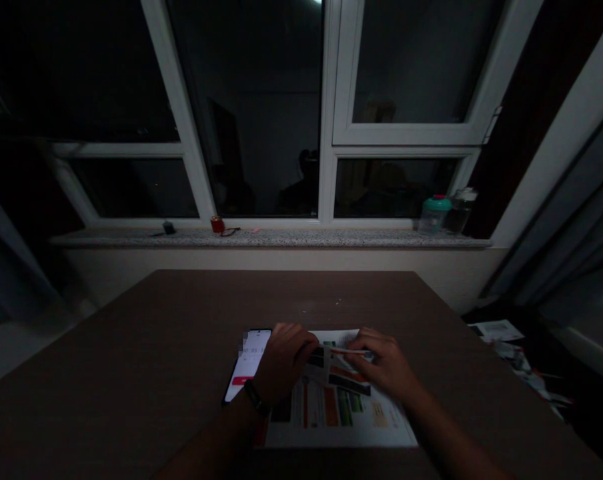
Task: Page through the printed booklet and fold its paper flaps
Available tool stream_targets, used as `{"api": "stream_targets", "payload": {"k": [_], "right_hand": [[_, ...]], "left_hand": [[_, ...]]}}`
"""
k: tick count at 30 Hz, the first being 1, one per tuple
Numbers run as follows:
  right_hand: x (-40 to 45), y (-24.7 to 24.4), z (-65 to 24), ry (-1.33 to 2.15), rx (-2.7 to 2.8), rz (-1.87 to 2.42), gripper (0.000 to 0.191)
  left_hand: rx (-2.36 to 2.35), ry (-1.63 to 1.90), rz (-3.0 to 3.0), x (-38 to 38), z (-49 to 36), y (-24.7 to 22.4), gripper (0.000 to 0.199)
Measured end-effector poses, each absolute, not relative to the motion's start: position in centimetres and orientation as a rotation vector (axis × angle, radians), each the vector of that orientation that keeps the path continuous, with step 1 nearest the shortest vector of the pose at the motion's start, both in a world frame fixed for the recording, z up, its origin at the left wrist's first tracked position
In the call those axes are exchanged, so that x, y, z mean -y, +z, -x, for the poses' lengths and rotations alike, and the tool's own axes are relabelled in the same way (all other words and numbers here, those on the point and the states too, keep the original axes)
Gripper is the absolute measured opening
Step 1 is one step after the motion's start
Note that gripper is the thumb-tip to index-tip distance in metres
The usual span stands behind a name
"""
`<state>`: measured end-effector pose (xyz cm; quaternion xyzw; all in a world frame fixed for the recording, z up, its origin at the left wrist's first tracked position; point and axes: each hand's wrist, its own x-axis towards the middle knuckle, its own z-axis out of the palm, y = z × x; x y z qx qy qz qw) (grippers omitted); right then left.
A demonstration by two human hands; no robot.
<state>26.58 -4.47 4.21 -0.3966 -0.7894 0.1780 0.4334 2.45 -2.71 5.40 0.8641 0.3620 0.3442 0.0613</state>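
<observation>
A small printed piece of paper point(334, 365) is stretched between my two hands, its top edge raised or folded over. My left hand point(287, 360), with a dark band on the wrist, is closed with its fingertips at the paper's left end. At the right end, my right hand point(384, 363) pinches the paper between thumb and fingers. Beneath both hands lies a larger printed sheet point(354, 430) with green, orange and black blocks. A phone point(249, 363) with a lit timer screen lies beside my left hand, which partly covers it.
The brown table point(181, 333) reaches toward a speckled window sill point(291, 238). On the sill stand a green-lidded bottle point(434, 215), a clear bottle point(461, 210), a small red item point(217, 225) and a dark one point(169, 228). Papers point(499, 331) lie beyond the table's right edge.
</observation>
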Motion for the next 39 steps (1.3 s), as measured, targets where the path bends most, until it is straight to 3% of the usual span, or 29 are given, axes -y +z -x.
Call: {"api": "stream_targets", "payload": {"k": [28,33,39], "right_hand": [[4.4,4.2,-27.0,0.272,2.031,0.981,0.019],[4.3,4.3,-27.0,0.431,2.009,1.06,0.016],[3.7,2.9,-26.5,0.883,1.777,1.151,0.023]], "left_hand": [[-1.058,0.95,-2.603,2.8,-2.4,5.5,0.021],[-1.043,0.951,-2.616,2.8,-2.3,5.7,0.013],[-1.073,1.023,-2.644,2.8,-2.2,5.6,0.018]]}}
